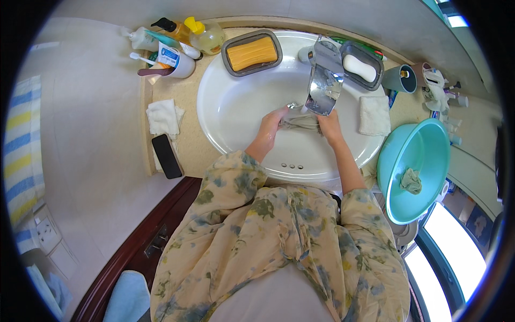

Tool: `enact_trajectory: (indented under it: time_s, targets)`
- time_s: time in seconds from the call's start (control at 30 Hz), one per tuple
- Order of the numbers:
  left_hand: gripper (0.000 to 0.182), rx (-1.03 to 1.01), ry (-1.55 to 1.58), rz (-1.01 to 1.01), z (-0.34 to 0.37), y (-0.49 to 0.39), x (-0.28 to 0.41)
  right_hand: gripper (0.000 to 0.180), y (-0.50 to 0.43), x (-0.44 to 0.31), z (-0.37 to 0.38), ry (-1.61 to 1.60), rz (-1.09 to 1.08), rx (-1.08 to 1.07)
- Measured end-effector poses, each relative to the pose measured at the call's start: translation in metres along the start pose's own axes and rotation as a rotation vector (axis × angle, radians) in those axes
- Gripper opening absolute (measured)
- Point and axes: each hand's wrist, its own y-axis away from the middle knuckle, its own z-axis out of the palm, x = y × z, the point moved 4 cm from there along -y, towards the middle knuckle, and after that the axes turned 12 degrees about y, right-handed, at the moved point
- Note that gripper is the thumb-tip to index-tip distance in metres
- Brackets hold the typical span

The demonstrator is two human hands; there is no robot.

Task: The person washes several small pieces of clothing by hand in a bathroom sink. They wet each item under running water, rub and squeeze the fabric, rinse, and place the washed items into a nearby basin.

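Observation:
A greyish wet cloth (302,122) is stretched between my two hands under the chrome faucet (323,86). Water runs from the spout onto it, inside the white oval washbasin (233,108). My left hand (270,125) grips the cloth's left end. At its right end my right hand (330,126) is closed on it, with the fingers partly hidden below the spout. A blue-green plastic basin (436,161) stands to the right of the washbasin, and a small crumpled grey-green cloth (411,181) lies in it.
On the washbasin's back rim are a yellow soap bar (252,54) in a grey dish and a white soap bar (359,68) in another. Pump bottles (207,38) and a toothbrush cup (185,66) crowd the left corner. A smartphone (167,156) and folded white cloths (163,116) lie at left, another white cloth (374,115) at right.

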Motion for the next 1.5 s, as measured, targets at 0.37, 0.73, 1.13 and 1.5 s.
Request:
enact_trajectory:
  time_s: [0.37, 0.73, 1.13, 1.5]
  targets:
    - [0.033, -0.227, 0.004, -0.226, 0.001, -0.015, -0.026, 0.024, 0.005, -0.003, 0.014, -0.653, 0.296, -0.181]
    - [0.023, -0.119, 0.230, -0.278, 0.012, -0.011, -0.007, 0.033, -0.002, 0.022, 0.016, 0.045, 0.149, -0.382]
    - [0.032, -0.284, 0.515, -0.186, -0.012, -0.065, -0.079, 0.026, 0.037, -0.051, 0.045, 0.136, -0.226, 0.001]
    - [0.022, -0.132, 0.313, -0.209, 0.030, -0.027, -0.043, 0.023, -0.009, -0.007, 0.037, 0.669, -0.319, 0.348]
